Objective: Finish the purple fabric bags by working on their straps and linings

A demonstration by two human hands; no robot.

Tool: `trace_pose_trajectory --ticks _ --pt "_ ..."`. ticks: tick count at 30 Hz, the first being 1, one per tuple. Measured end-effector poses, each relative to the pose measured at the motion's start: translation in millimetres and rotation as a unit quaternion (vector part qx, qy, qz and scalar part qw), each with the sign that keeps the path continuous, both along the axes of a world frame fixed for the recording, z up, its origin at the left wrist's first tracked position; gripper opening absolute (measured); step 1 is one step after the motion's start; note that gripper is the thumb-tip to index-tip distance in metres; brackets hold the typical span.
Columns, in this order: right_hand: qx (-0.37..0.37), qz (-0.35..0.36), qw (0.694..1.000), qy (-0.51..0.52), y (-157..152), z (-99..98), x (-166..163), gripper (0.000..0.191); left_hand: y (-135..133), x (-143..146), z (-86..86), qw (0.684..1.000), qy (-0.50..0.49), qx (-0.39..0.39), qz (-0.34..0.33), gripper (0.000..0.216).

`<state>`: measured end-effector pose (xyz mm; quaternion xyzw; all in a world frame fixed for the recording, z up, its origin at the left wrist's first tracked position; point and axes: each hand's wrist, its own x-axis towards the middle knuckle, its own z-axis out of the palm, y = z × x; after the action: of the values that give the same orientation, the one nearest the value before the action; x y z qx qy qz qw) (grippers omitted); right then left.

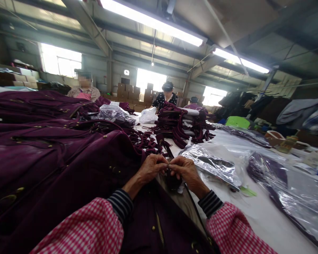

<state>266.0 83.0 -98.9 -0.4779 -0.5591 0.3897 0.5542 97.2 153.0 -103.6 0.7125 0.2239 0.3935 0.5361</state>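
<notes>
Long bright lights (153, 23) hang over this big room, and from where I stand I see three people (159, 102) at the back. A white worktop (257, 215) runs under everything. The left hand (151, 166) and the right hand (187, 170) meet, fingertips pinched on a small dark piece (172, 181). I can't tell just what it is. Right under the hands lies a purple bag (145, 220) with a zip (159, 229). Left of the left hand is a heap of more purple bags (29, 155). Just right of the right hand sits a shiny clear packet (214, 164). Past both hands stands a tall purple stack (172, 123). Far off to the right is something bright green (237, 122).
</notes>
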Motion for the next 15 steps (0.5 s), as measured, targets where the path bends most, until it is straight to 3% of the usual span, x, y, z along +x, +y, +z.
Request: trace_pose_trajectory --ticks 8,15 --pt "0.003 -0.002 0.999 -0.032 -1.1 -1.0 -1.3 0.022 -0.4 0.8 -2.8 0.999 0.016 0.009 0.027 0.022" --pt "0.013 -0.012 1.0 0.007 -0.7 -2.3 -3.7 0.023 0.2 -0.1 -3.6 0.999 0.01 0.002 0.046 0.026"
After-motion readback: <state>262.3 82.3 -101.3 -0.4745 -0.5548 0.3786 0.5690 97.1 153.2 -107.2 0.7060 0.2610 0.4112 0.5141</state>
